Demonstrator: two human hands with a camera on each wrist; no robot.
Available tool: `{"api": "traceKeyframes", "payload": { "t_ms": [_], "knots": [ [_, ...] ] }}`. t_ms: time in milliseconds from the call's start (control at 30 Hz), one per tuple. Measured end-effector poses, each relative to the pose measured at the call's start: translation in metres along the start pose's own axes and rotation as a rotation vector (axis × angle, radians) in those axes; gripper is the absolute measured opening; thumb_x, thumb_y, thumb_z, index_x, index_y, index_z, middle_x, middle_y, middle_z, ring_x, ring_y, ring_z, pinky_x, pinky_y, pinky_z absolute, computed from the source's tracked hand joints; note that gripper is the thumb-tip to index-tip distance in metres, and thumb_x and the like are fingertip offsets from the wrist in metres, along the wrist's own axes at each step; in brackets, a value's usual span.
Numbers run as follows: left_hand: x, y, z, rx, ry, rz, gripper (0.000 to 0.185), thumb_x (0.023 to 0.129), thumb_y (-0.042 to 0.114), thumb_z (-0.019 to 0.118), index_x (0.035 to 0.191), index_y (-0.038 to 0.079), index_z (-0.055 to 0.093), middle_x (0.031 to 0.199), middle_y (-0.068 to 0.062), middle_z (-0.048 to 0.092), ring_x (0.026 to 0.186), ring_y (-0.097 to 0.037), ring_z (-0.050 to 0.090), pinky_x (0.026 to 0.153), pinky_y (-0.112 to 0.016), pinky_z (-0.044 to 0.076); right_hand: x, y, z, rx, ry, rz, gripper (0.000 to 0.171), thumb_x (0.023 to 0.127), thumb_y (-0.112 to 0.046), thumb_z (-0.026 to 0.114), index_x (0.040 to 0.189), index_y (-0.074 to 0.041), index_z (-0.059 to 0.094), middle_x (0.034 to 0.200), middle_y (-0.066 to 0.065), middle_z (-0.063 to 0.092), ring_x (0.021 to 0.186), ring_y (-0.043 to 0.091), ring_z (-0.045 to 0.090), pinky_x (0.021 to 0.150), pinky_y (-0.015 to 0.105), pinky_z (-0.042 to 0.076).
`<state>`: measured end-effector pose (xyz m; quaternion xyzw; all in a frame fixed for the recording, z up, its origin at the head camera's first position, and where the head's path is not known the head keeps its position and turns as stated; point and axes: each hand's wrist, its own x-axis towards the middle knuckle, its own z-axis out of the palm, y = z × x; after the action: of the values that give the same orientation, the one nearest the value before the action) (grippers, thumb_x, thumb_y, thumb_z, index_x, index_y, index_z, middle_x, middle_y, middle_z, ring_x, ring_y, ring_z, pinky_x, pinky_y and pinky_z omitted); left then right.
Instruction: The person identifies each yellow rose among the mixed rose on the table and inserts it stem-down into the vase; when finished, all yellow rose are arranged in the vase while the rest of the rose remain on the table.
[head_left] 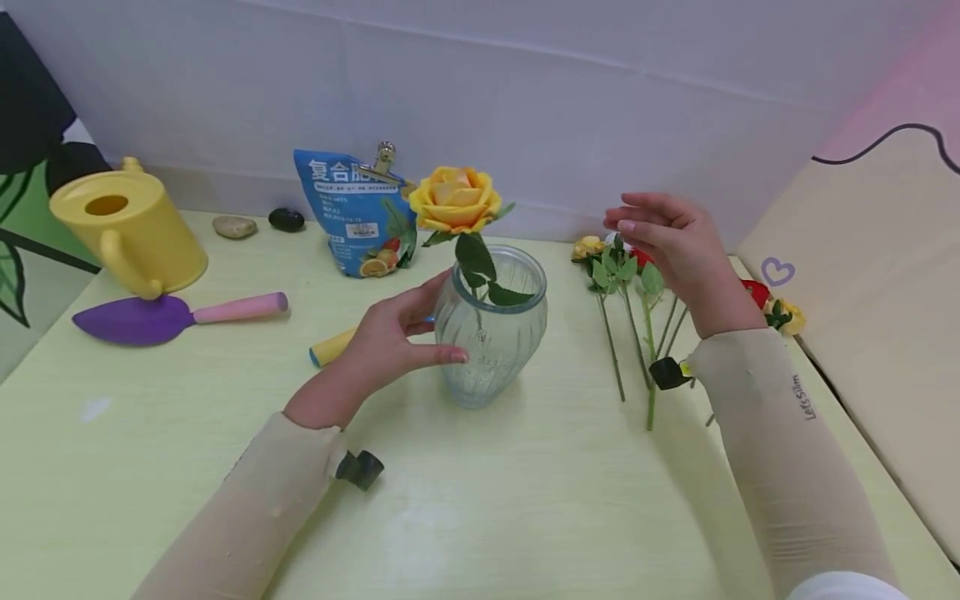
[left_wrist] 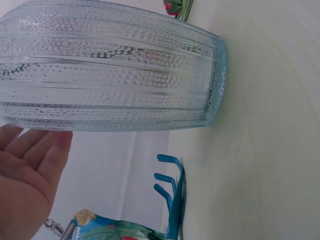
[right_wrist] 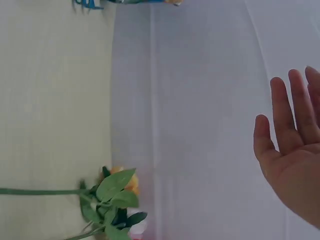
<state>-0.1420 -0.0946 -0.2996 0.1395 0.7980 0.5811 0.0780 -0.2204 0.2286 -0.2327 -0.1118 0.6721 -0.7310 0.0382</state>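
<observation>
My left hand (head_left: 397, 325) grips a clear ribbed glass vase (head_left: 491, 358) by its left side, thumb across the front. In the left wrist view the fingers lie along the side of the vase (left_wrist: 115, 70). One yellow rose (head_left: 456, 202) stands in it, leaves at the rim and bloom above. My right hand (head_left: 663, 233) is raised over several cut flowers (head_left: 626, 279) lying at the right, its fingers holding nothing. The right wrist view shows that hand (right_wrist: 295, 140) with fingers extended, apart from the flowers' leaves (right_wrist: 117, 190).
At the left are a yellow watering can (head_left: 138, 233) and a purple trowel (head_left: 142, 322) with a pink handle. Two stones, one tan (head_left: 234, 227) and one black (head_left: 287, 219), lie near a clipped blue bag (head_left: 360, 221). A blue hand rake (left_wrist: 175, 200) lies behind my left hand.
</observation>
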Motion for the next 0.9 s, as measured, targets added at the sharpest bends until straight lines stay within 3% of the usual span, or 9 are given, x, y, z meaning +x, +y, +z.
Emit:
{"api": "traceKeyframes", "payload": {
  "t_ms": [167,433,767,900],
  "knots": [
    [0.000,0.000,0.000,-0.001,0.008,0.007,0.084,0.072,0.022,0.080,0.143,0.028,0.035,0.141,0.005,0.041,0.122,-0.017,0.047,0.096,-0.037,0.043,0.008,0.029,-0.022,-0.075,0.086,0.131,0.024,0.084,-0.005,0.067,0.108,-0.005,0.065,0.096,0.004,0.068,0.089,0.016,0.066,0.081,0.024,0.051],
    [0.000,0.001,0.000,-0.014,0.008,-0.004,0.084,0.071,0.021,0.080,0.142,0.028,0.036,0.141,0.006,0.041,0.121,-0.016,0.047,0.096,-0.034,0.044,0.014,0.070,-0.044,-0.458,0.131,0.374,0.041,0.088,-0.013,0.064,0.124,0.004,0.054,0.090,-0.002,0.068,0.080,0.009,0.066,0.077,0.023,0.053],
    [0.000,0.001,0.000,-0.011,0.010,-0.026,0.085,0.070,0.022,0.081,0.142,0.030,0.036,0.142,0.007,0.040,0.122,-0.016,0.047,0.096,-0.035,0.044,0.020,0.096,-0.051,-0.661,0.065,0.498,0.036,0.090,-0.017,0.061,0.122,-0.001,0.058,0.114,0.014,0.062,0.090,0.017,0.065,0.084,0.032,0.051],
    [0.000,0.001,0.000,-0.017,0.010,-0.028,0.085,0.070,0.022,0.081,0.142,0.030,0.036,0.142,0.007,0.040,0.122,-0.016,0.047,0.096,-0.035,0.044,0.022,0.102,-0.049,-0.718,0.036,0.497,0.033,0.088,-0.015,0.063,0.118,0.000,0.061,0.101,0.010,0.067,0.088,0.020,0.066,0.078,0.032,0.052]
  ]
}}
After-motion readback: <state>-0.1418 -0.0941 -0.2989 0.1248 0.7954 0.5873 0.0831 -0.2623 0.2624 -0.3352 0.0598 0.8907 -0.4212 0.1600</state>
